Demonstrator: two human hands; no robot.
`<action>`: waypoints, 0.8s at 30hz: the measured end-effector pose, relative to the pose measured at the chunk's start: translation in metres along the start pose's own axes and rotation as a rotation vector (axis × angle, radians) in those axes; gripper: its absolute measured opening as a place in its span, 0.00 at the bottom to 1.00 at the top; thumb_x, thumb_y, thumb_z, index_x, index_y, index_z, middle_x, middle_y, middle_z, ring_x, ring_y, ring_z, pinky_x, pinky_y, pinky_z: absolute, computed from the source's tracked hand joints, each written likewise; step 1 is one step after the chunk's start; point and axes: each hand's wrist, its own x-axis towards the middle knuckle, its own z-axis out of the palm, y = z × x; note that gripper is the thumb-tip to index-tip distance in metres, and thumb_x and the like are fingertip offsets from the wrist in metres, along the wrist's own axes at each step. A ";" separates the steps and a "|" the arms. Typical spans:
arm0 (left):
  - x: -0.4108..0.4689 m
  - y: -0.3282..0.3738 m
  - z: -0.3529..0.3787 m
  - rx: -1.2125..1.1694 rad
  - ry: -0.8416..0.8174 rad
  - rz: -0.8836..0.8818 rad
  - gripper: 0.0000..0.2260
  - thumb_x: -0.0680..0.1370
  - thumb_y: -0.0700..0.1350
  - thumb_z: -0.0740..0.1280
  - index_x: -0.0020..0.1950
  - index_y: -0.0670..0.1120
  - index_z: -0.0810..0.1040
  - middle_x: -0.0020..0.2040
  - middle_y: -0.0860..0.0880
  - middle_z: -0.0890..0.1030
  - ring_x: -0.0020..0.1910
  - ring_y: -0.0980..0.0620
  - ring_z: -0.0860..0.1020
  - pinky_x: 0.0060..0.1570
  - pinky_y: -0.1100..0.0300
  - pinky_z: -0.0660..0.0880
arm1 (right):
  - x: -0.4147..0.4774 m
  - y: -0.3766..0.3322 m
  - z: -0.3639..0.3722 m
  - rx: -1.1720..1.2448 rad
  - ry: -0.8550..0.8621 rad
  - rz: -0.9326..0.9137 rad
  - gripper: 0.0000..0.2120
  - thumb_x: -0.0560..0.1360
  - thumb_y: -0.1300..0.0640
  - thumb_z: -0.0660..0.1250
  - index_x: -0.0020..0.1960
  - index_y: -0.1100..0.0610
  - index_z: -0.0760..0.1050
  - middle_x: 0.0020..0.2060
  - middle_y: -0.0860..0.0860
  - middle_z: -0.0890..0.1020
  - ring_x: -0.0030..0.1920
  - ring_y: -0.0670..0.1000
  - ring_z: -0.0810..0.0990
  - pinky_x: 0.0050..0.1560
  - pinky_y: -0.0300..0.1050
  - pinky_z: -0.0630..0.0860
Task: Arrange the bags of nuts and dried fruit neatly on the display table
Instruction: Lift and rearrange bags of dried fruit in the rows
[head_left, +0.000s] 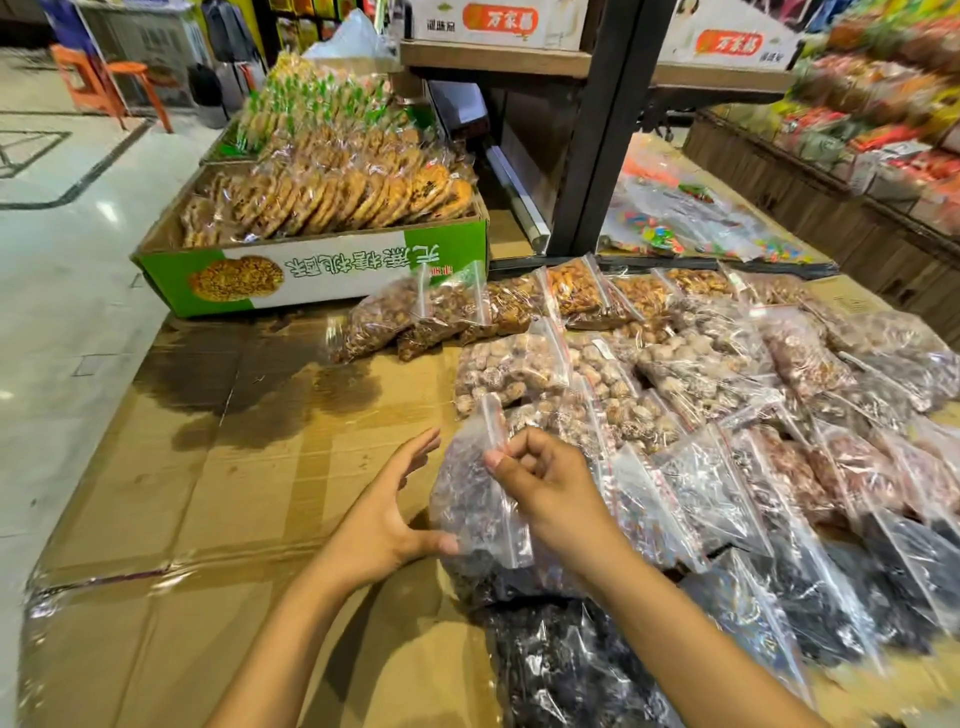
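— See the bag (467, 499) of dark dried fruit? The right hand (540, 483) has it pinched at the top edge, thumb against curled fingers, right by the zip strip.

— Thin clear plastic, so I'd say it's slippery and floppy. All the weight sags below the pinch, and the fruit looks lumpy and soft rather than breakable.

— Light enough for two fingers, I'd guess, though the seal is the stiffest part to hold. Lower down the film would just crumple.

— And the left hand (389, 514)?

— Spread open just left of the pinch and lower, fingers straight, with only the thumb touching the bag's bottom corner. It's steadying the bag, not gripping it.

— So the bag isn't lying flat?

— No, it hangs upright under the pinch, its base down among the dark bags (571, 665) heaped on the display table (208, 493). The paler bags (727, 364) lie in rows beyond the pinch and to its right.

— Both forearms reach in from below, the right wrist bent down over the bag.
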 end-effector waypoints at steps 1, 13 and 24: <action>-0.004 -0.002 0.004 0.005 0.016 0.021 0.59 0.49 0.72 0.74 0.76 0.56 0.57 0.75 0.58 0.62 0.73 0.62 0.61 0.71 0.59 0.58 | 0.000 0.000 0.000 0.043 0.007 -0.001 0.08 0.75 0.61 0.66 0.38 0.59 0.70 0.21 0.43 0.67 0.23 0.42 0.62 0.26 0.35 0.61; -0.001 -0.033 0.033 0.157 -0.117 -0.087 0.52 0.52 0.65 0.80 0.68 0.75 0.53 0.73 0.59 0.63 0.71 0.57 0.64 0.70 0.47 0.64 | -0.020 0.038 -0.021 -0.907 -0.082 -0.127 0.08 0.77 0.53 0.63 0.42 0.54 0.69 0.32 0.44 0.71 0.37 0.47 0.70 0.33 0.35 0.66; 0.003 -0.033 0.025 0.374 -0.187 -0.068 0.48 0.56 0.66 0.78 0.65 0.75 0.49 0.66 0.68 0.64 0.66 0.62 0.67 0.68 0.62 0.65 | -0.028 0.048 -0.076 -0.948 0.292 0.139 0.12 0.75 0.50 0.66 0.42 0.59 0.73 0.28 0.49 0.76 0.31 0.50 0.71 0.53 0.46 0.71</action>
